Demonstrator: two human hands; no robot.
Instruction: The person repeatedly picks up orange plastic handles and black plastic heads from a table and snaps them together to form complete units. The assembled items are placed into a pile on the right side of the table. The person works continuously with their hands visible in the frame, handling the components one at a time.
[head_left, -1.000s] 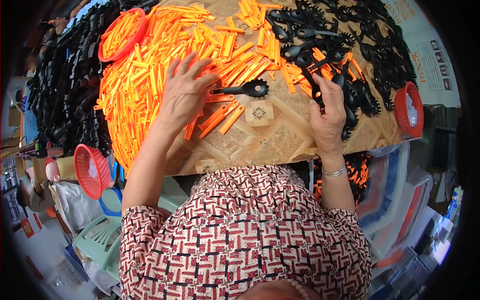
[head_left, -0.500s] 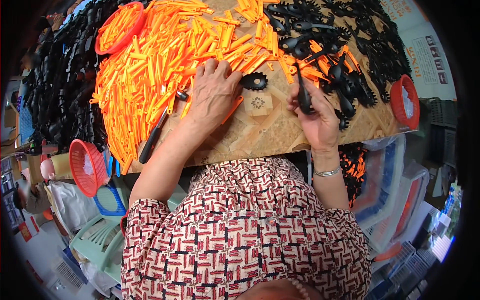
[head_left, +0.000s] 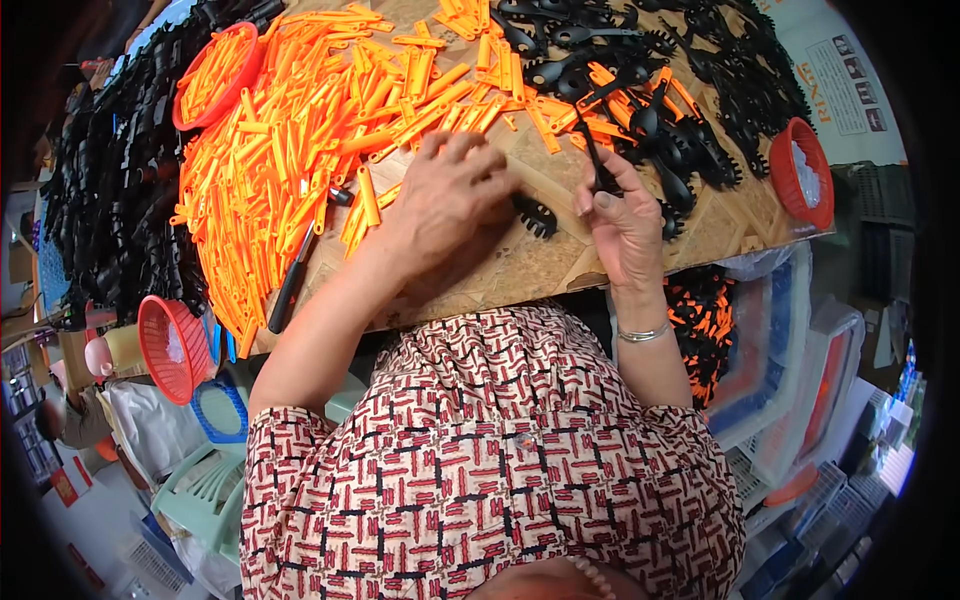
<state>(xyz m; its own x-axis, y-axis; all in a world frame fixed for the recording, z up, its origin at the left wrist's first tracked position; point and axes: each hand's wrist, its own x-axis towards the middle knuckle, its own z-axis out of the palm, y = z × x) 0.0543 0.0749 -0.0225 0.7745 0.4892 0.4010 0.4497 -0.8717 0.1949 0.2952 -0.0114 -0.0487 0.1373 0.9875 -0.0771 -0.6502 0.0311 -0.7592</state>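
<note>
My left hand (head_left: 450,205), back upward with bent fingers, is closed around a black pasta server (head_left: 536,216); its toothed head sticks out past the fingertips, while the rest is hidden under the hand. To the right, my right hand (head_left: 625,215) pinches a slim black utensil piece (head_left: 592,150) between thumb and fingers, seen nearly edge-on with its narrow end up. A large heap of orange handles (head_left: 270,170) covers the table's left half. Beyond my right hand lie several black utensil heads (head_left: 650,135), some with orange handles fitted or mixed among them.
A hammer (head_left: 288,285) with a dark grip lies beside the orange heap. Red baskets stand at the table's right edge (head_left: 822,190), at the back left (head_left: 250,75), and off the left corner (head_left: 150,350). Black pieces are stacked at far left (head_left: 100,200). Clear plastic bins (head_left: 770,350) sit right of me.
My left hand has turned, and the toothed head has swung nearer to me and to the right. My right hand still holds the black piece, tilted more edge-on. The whole view has shifted slightly.
</note>
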